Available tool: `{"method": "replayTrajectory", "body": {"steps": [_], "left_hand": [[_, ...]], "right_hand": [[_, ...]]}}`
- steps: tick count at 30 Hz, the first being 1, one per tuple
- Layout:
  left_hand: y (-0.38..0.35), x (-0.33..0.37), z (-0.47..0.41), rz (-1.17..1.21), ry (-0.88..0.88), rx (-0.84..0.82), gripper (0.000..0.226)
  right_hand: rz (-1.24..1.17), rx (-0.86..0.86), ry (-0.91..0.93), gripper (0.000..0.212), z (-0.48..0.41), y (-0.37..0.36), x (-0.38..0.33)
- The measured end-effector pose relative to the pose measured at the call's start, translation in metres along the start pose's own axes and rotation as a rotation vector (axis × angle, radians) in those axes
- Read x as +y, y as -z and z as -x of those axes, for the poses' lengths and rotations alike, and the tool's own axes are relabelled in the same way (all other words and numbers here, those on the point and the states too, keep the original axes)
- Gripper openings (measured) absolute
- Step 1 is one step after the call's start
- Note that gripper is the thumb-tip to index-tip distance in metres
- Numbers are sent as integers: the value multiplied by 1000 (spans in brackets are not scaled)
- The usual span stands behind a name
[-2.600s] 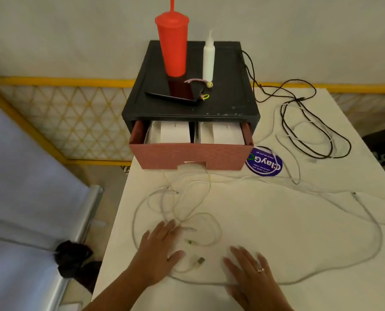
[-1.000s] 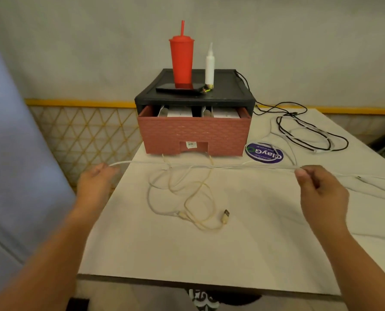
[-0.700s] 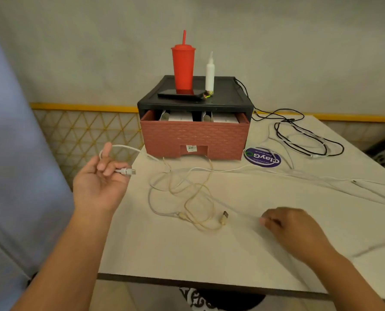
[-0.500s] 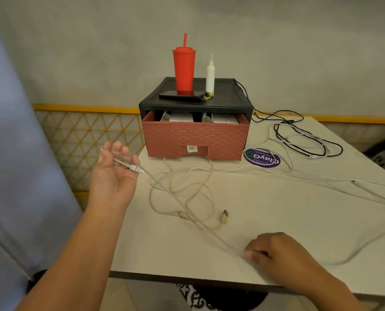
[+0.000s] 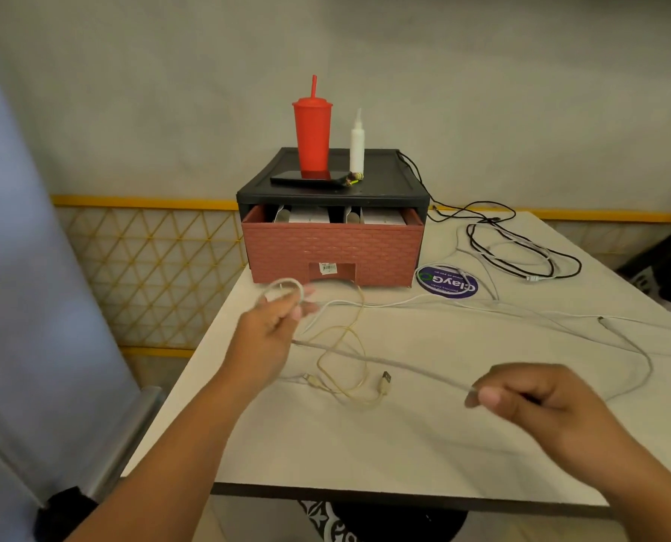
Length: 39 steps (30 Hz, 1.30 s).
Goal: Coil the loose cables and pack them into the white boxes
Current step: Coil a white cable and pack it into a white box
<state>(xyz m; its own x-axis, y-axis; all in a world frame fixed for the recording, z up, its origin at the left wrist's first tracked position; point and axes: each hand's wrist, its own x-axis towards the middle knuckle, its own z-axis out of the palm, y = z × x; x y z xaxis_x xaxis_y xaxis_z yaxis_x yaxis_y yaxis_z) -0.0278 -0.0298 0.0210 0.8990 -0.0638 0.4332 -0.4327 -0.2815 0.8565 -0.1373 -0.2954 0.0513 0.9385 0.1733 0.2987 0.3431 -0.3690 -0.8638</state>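
My left hand (image 5: 269,332) holds one small loop of a long white cable (image 5: 381,361) above the table's left side. From there the cable runs taut to my right hand (image 5: 529,400), which pinches it low over the table near the front. A yellowish cable (image 5: 349,359) with a USB plug lies tangled between my hands. Black cables (image 5: 521,244) sprawl at the back right. Two white boxes (image 5: 310,217) (image 5: 381,217) sit in the open reddish drawer (image 5: 334,248).
The black drawer unit (image 5: 381,189) carries a red tumbler (image 5: 312,138), a white bottle (image 5: 357,142) and a phone (image 5: 306,178). A purple round sticker (image 5: 447,281) lies right of the drawer. The table's front edge (image 5: 365,490) is near my arms.
My left hand moved in over the table and now has a loop of the white cable wound in it. My right hand slid right along the cable, still pinching it.
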Motion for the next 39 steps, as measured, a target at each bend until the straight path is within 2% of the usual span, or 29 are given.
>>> {"method": "replayTrajectory", "body": {"steps": [3, 6, 10, 12, 14, 16, 18, 20, 23, 26, 28, 30, 33, 39], "left_hand": [[-5, 3, 11, -93, 30, -176, 32], [-8, 19, 20, 66, 76, -231, 23], [-3, 35, 25, 277, 166, -363, 32], [2, 38, 26, 518, 271, -471, 28], [7, 32, 24, 886, 370, -588, 34], [10, 29, 22, 1268, 370, -714, 34], [7, 33, 23, 1371, 319, -562, 38], [5, 35, 25, 1409, 353, -438, 36], [5, 33, 24, 1543, 389, -425, 31], [-5, 37, 29, 1659, 441, -406, 30], [-9, 42, 34, 1569, 473, -214, 38], [-12, 45, 37, 1461, 494, -90, 45], [-19, 49, 43, 1335, 522, -41, 43], [-25, 59, 45, 1266, 532, -4, 44]], "right_hand": [[4, 233, 105, 36, -7, 11, -18], [36, 435, 134, 20, -21, 15, -28], [141, 609, 111, 26, -42, 17, -25], [210, 630, 95, 21, -50, 16, -22], [340, 584, 78, 22, -55, 14, -14], [508, 500, 84, 25, -57, 5, -2], [656, 411, 127, 29, -54, -10, 11], [759, 315, 175, 30, -47, -30, 25], [783, 172, 207, 27, -31, -59, 40], [751, 135, 188, 25, -18, -79, 48], [729, 143, 147, 29, -13, -84, 51], [690, 189, 106, 30, -11, -82, 50], [606, 257, 70, 30, -12, -70, 46], [660, 140, 69, 37, 0, -70, 47]]}}
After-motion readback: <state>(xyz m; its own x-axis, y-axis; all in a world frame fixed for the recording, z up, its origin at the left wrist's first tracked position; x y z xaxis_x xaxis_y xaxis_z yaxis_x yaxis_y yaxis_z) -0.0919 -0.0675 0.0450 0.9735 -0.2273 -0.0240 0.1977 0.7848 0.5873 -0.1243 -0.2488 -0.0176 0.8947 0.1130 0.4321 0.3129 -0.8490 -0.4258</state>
